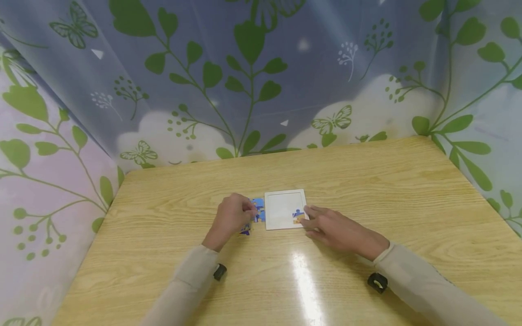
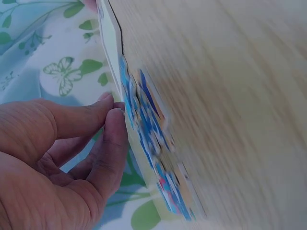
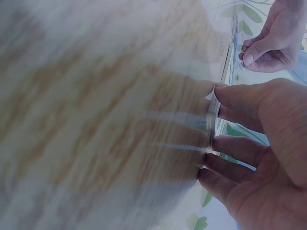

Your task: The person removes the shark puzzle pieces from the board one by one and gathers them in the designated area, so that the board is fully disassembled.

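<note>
A white square puzzle frame (image 1: 285, 190) lies flat on the table, with one blue-and-orange puzzle piece (image 1: 298, 214) in its lower right corner. My right hand (image 1: 336, 228) rests at the frame's right edge, its fingers spread and touching the rim and that corner piece. Left of the frame, several blue puzzle pieces (image 1: 258, 203) form a loose cluster. Over them is my left hand (image 1: 233, 216), thumb and fingertips together. In the left wrist view these fingertips meet at the edge of the pieces (image 2: 148, 124); whether a piece is between them cannot be made out.
Both hands work above a wood-grain table (image 1: 171, 226). Behind and at the sides hangs a curtain (image 1: 228, 90) printed with leaves and butterflies. Dark wrist devices sit under the left sleeve (image 1: 185, 280) and the right sleeve (image 1: 424, 280).
</note>
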`<state>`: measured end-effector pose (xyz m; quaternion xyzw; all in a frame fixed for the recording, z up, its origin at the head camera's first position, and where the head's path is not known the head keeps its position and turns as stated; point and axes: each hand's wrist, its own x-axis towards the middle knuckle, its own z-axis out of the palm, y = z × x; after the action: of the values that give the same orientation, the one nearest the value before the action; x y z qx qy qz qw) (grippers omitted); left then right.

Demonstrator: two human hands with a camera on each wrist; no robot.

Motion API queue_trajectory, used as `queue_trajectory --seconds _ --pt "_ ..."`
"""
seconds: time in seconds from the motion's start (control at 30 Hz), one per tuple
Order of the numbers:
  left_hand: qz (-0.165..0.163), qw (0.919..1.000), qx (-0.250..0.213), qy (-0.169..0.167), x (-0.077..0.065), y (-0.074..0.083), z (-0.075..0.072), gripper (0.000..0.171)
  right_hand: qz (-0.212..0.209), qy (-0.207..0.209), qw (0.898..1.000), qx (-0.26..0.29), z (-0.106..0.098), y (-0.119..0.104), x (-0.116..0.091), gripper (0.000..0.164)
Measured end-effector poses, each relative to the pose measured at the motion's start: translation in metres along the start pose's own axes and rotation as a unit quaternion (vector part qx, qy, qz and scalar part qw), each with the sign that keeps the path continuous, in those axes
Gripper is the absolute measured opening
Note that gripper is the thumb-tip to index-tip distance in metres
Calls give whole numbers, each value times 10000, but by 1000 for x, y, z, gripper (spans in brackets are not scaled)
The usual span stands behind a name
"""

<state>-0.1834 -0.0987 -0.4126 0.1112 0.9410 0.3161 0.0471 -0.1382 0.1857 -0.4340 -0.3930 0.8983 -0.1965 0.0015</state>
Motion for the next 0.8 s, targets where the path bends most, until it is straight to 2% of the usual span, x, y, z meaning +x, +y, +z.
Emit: queue_trajectory --seconds 0.23,0.47,0.63,0.8 --pt "246 9994 -21 -247 6 19 12 5 79 -56 9999 45 -1 -1 0 26" --pt "546 9978 58 -371 16 38 31 4 0 4 10000 -76 1 1 2 23" --pt "622 9966 112 -534 22 46 44 5 -14 24 10000 -66 2 1 2 27" --pt "641 9961 61 -602 24 52 50 5 69 25 10000 0 1 1 1 29"
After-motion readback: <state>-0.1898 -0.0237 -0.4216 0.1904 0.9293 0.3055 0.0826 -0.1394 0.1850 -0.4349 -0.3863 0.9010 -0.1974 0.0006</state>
